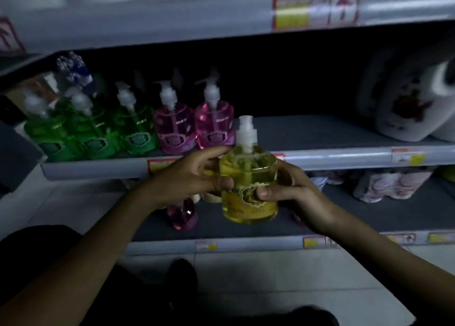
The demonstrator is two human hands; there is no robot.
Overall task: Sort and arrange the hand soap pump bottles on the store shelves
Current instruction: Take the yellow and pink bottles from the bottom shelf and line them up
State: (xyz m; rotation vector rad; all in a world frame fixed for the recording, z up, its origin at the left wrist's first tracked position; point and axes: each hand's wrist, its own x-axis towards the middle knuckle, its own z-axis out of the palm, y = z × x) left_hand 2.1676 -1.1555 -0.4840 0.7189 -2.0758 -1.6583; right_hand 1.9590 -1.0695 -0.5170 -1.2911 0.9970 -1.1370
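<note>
I hold a yellow soap pump bottle (pixel 248 178) upright in front of the middle shelf (pixel 320 157), with both hands on it. My left hand (pixel 192 178) grips its left side and my right hand (pixel 293 190) wraps its right side, thumb on the label. On the middle shelf, three green pump bottles (pixel 98 133) stand at the left, and two pink pump bottles (pixel 194 129) stand right beside them. Another pink bottle (pixel 183 213) sits on the lower shelf (pixel 246 243), partly hidden behind my left wrist.
The middle shelf's surface right of the pink bottles is bare up to large white jugs (pixel 413 104) at the far right. Pale packaged goods (pixel 391 185) lie on the lower shelf at right. White containers stand on the top shelf (pixel 172 18). Tiled floor (pixel 270 276) lies below.
</note>
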